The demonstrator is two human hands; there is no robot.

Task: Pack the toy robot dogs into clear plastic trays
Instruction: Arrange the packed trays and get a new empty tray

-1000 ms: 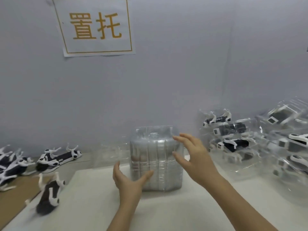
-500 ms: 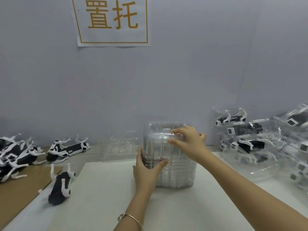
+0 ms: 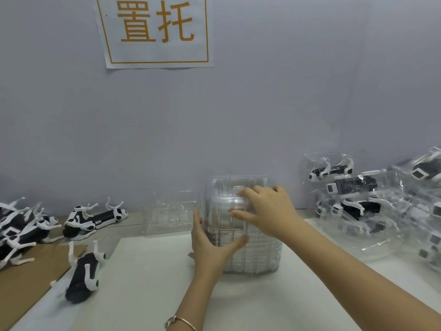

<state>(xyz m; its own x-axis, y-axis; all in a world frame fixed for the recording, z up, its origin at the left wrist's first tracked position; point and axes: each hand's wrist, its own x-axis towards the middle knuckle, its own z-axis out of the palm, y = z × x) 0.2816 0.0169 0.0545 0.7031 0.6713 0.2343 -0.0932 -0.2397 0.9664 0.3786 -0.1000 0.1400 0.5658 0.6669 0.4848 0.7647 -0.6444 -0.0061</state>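
Note:
A tall stack of clear plastic trays [image 3: 260,254] stands on the white table [image 3: 148,283] in front of me. My left hand [image 3: 210,249] grips the stack's lower left side, thumb across its front. My right hand [image 3: 267,216] grips the top tray [image 3: 224,187], fingers over its upper edge and thumb on its front. One black-and-white toy robot dog [image 3: 83,273] lies on its back at the table's left edge. Two more dogs [image 3: 93,216] lie further back on the left.
A heap of loose dogs [image 3: 16,225] lies at the far left over a brown cardboard sheet [image 3: 28,278]. Packed trays with dogs [image 3: 353,199] are piled at the right. A single clear tray [image 3: 169,213] stands against the grey wall. A paper sign [image 3: 155,29] hangs above.
My right hand came down onto the top of the stack and took hold of the top tray. My left hand closed on the stack's lower left side. The view tilted and moved closer.

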